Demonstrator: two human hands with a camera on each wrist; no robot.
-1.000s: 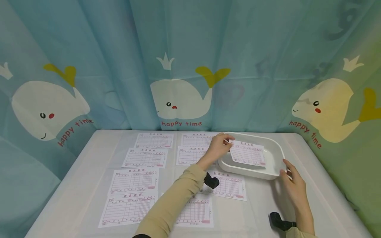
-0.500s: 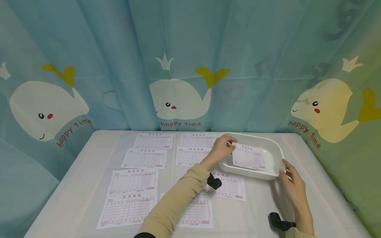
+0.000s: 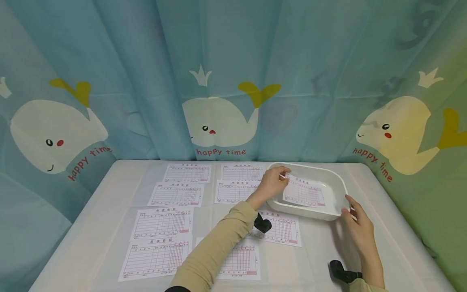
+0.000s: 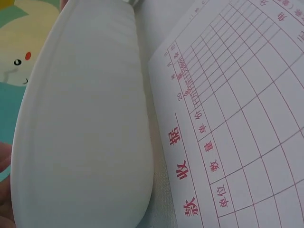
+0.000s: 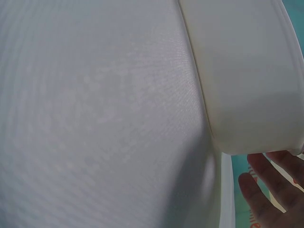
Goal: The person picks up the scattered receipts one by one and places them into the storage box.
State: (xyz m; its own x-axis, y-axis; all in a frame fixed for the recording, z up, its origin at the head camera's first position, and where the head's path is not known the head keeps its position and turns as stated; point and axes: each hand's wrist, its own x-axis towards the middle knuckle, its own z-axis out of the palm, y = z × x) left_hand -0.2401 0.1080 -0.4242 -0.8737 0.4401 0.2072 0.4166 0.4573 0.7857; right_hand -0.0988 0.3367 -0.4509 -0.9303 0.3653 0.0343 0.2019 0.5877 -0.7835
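A shallow white plastic tray (image 3: 310, 213) stands at the back right of the table. A printed receipt slip (image 3: 304, 192) lies inside it, tilted a little. My left hand (image 3: 271, 183) reaches over the tray's left end, with fingertips at the slip's upper left corner and a small gap between index finger and thumb. At the tray's right end my right hand (image 3: 359, 223) holds the rim between thumb and fingers. In the right wrist view, some fingers (image 5: 270, 180) spread below the tray corner. The left wrist view shows the tray wall (image 4: 85, 114) beside another slip (image 4: 237, 123).
Several more receipt slips lie in two columns on the white-covered table (image 3: 91, 227), such as a front left slip (image 3: 157, 259) and one partly under the left forearm (image 3: 238, 259). A blue curtain (image 3: 146, 81) with whale prints hangs behind the table.
The receipt slip has dropped lower into the tray, away from the left fingertips' pinch. The left hand moved slightly right, then stopped. The right hand and the tray have stayed put.
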